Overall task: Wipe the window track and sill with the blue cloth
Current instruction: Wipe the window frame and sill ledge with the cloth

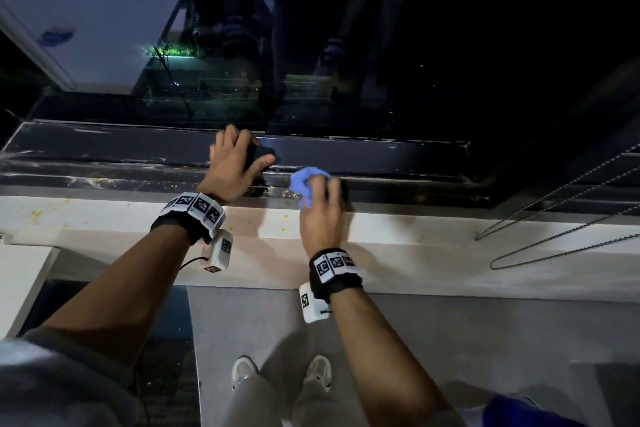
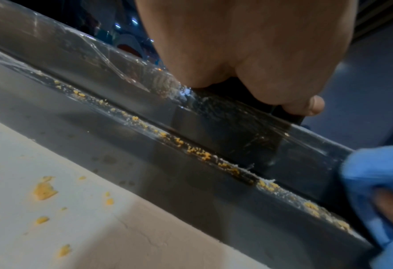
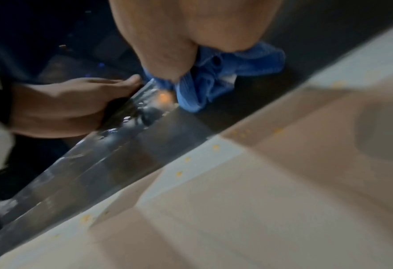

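Observation:
A crumpled blue cloth [image 1: 306, 182] [image 2: 373, 174] [image 3: 214, 80] lies on the dark window track [image 1: 138, 177], gripped by my right hand [image 1: 322, 194] [image 3: 179, 36]. Just to its left, my left hand [image 1: 239, 156] [image 2: 248, 63] grips a small black object [image 1: 259, 152] [image 2: 290, 116] against the frame rail. Yellow crumbs [image 1: 287, 192] [image 2: 200, 152] line the track groove between the hands and farther left. More crumbs dot the pale sill [image 1: 415, 232] [image 2: 52, 218] in front of the track.
Dark window glass [image 1: 346, 45] rises behind the track. Blind bead chains [image 1: 554, 239] lie on the sill at the right, with blind slats [image 1: 606, 177] above them. A white surface [image 1: 20, 274] sits at the left, below the sill. My shoes [image 1: 317, 371] stand on the grey floor.

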A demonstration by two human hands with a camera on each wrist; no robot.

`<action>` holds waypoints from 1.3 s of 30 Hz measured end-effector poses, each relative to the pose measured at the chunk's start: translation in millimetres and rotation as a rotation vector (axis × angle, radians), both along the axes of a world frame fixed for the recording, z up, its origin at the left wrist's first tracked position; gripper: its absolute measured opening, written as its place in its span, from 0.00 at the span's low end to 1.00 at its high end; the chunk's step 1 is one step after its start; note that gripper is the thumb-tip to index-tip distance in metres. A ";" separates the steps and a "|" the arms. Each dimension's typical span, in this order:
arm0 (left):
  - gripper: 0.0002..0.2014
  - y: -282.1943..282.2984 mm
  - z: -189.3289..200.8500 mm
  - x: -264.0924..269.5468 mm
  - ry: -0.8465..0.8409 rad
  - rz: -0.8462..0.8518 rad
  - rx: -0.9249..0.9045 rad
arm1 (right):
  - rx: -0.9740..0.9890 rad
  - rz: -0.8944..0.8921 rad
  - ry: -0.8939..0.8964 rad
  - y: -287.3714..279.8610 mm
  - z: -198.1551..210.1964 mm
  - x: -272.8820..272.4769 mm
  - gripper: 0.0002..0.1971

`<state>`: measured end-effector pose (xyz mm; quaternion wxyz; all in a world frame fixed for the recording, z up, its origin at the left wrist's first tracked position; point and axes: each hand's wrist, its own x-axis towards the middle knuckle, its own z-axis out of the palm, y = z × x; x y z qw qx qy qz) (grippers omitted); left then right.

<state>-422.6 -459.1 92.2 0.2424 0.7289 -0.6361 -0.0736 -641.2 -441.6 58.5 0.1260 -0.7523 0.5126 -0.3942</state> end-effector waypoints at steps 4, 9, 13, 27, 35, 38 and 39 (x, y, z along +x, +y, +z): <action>0.33 -0.2 -1.3 4.3 0.017 -0.015 0.003 | -0.013 -0.040 0.094 -7.7 -2.4 -34.3 0.28; 0.33 -0.7 -2.5 3.4 -0.005 -0.010 0.000 | -0.156 -0.150 0.253 -30.8 -19.3 -113.8 0.21; 0.33 -1.7 -2.1 3.3 -0.011 -0.008 0.008 | -0.106 -0.001 0.222 -21.9 -30.6 -54.0 0.25; 0.17 32.0 27.7 49.9 0.255 -0.202 -0.050 | -0.035 -0.004 0.337 -13.3 -24.2 -24.2 0.21; 0.20 102.2 12.8 159.8 0.112 -0.060 -0.044 | 0.036 -0.187 0.307 19.6 -33.4 36.3 0.25; 0.21 115.8 -0.1 185.2 0.101 -0.065 -0.043 | 0.064 -0.078 0.321 40.6 -25.9 102.4 0.22; 0.22 117.5 -3.4 190.5 0.102 -0.083 -0.042 | 0.095 -0.064 0.304 46.5 -22.6 122.8 0.20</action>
